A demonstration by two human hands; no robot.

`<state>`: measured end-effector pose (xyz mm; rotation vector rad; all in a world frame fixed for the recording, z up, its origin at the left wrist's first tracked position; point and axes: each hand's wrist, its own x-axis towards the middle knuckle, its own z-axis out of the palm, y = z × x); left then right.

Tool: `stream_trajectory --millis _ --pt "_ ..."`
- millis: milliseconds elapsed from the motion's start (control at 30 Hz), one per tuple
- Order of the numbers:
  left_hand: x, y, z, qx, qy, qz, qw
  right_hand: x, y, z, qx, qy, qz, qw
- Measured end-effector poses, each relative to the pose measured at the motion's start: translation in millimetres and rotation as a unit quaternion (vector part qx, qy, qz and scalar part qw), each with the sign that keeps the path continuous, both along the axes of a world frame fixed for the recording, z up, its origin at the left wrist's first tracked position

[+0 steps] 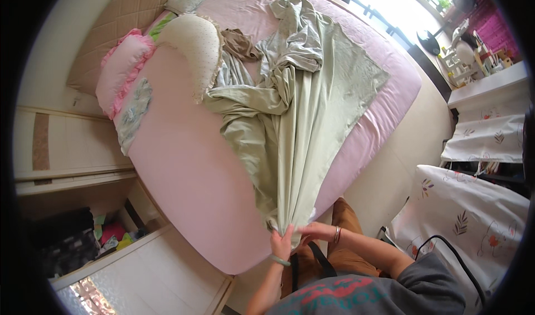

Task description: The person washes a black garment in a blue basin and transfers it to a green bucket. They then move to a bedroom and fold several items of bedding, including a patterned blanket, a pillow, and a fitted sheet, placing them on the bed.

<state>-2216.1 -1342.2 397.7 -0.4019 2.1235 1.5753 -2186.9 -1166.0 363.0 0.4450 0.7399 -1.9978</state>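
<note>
A large pale green duvet cover [304, 131] lies bunched across the bed, its paler, greyish side turned up in the far folds. From there it runs toward me in long, taut pleats that narrow to a bundle at the bed's near edge. My left hand [282, 241], with a pale bangle on its wrist, is closed around that bundle. Just to the right, my right hand [315, 232] is closed on the cloth beside it, its fingertips slightly blurred. A bit of the fabric hangs below the hands.
The bed has a pink fitted sheet [184, 187]. A cream curved pillow [198, 42], a pink ruffled pillow [127, 69] and a brown cloth [239, 44] lie on it. An open drawer [83, 242] stands left; a cloth-covered shelf [462, 220] stands right.
</note>
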Motion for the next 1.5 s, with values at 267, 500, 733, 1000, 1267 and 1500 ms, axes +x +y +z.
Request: stream_trajectory --millis 267,500,733,1000,1267,1500 --pt "53.2 -37.8 176.7 0.067 -0.199 -0.05 0.976 -103.5 112.1 -78.7 0.084 -0.168 -0.426 0.885" --pt "85.9 -179.3 118.2 0.117 -0.235 0.216 0.94 -91.6 310.6 -114.6 0.092 -0.059 -0.63 0.769" --pt "35.7 -138.1 68.1 0.255 -0.137 0.326 0.9 -63.6 373.7 16.5 0.342 0.1 -0.739 0.572" --pt "-28.6 -156.2 164.8 0.16 0.056 0.383 0.908 -76.0 371.9 305.4 0.307 0.266 -0.771 0.489" --pt "-44.0 20.8 104.3 0.232 -0.028 0.221 0.947 -110.2 244.6 165.2 0.419 0.289 -0.419 0.752" --pt "-62.1 49.2 155.3 0.119 0.052 0.115 0.985 -120.4 165.6 178.3 0.359 0.265 -0.371 0.814"
